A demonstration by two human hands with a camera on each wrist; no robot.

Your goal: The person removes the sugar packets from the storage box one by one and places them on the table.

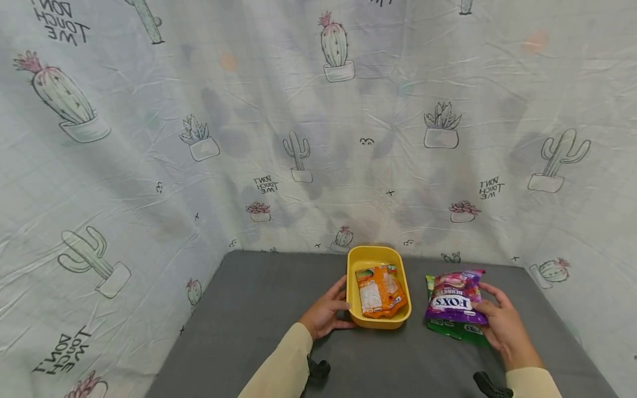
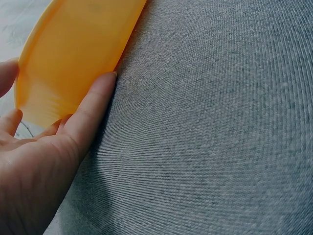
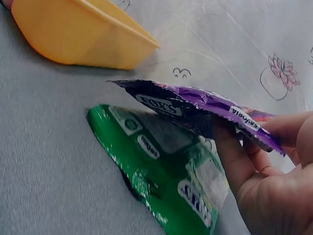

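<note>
My right hand [image 1: 502,326] grips the right edge of a purple Fox's Berries bag [image 1: 454,298], thumb on one face and fingers on the other. In the right wrist view the purple bag [image 3: 195,105] is tilted above a green bag [image 3: 151,166], which lies on the table. An orange bag [image 1: 382,292] lies inside the yellow container [image 1: 379,324]. Against that container's left side rest the spread fingers of my left hand [image 1: 325,310]; the left wrist view shows the fingertips touching the yellow wall [image 2: 78,54].
The grey table [image 1: 249,309] extends on both sides of the container. Behind it hangs a pale curtain [image 1: 308,110] with cactus drawings, which also runs along the left and right sides.
</note>
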